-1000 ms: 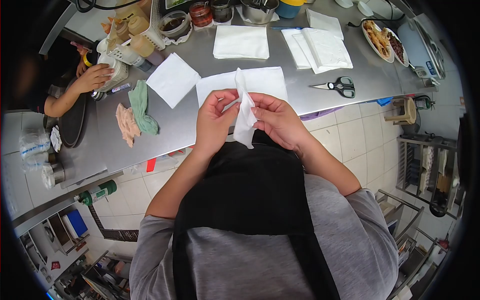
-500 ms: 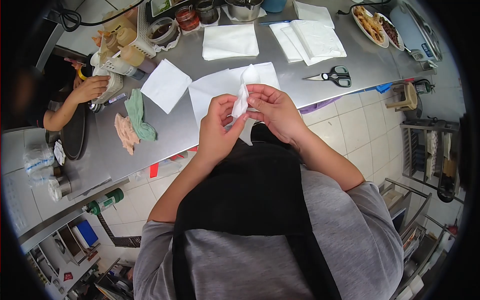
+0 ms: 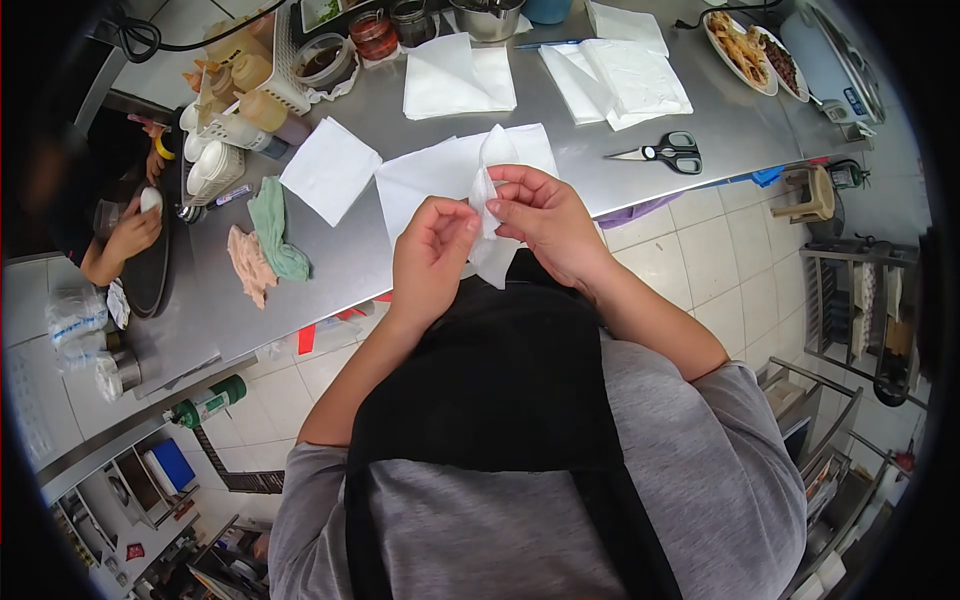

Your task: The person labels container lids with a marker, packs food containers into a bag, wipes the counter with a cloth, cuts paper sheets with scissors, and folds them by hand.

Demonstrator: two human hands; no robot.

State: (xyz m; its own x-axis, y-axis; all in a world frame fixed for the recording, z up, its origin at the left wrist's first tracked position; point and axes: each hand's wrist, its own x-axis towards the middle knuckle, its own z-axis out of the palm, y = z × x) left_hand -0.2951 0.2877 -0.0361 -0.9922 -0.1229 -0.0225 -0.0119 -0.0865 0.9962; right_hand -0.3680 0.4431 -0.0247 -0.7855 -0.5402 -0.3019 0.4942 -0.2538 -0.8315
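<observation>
A thin, creased white paper napkin [image 3: 492, 262] hangs between my two hands in front of the apron, its pointed lower end downward. My right hand [image 3: 547, 222] pinches its right side between thumb and fingers. Curled fingers of my left hand [image 3: 432, 262] close on its left edge, thumb against the fingertips. Beneath and beyond my hands, white sheets [image 3: 415, 180] lie near the table edge. To their left is another folded white stack [image 3: 332, 172]. Farther back are two more white stacks, one in the middle [image 3: 490, 90] and one at right [image 3: 640, 85].
Black-handled scissors [image 3: 675, 153] lie on the steel table [image 3: 580, 160], right of my hands. Green [image 3: 280, 240] and peach [image 3: 250, 262] cloths lie left. Sauce bottles fill a white basket [image 3: 285, 85]. Food plates [image 3: 740, 50] stand far right. A co-worker's hand [image 3: 135, 232] holds a white cup [image 3: 151, 198].
The napkin between my fingers has opened wider and spread flatter. The top sheet of the middle stack has lifted and folded over. The co-worker's hand has moved from the small basket, now with a white cup.
</observation>
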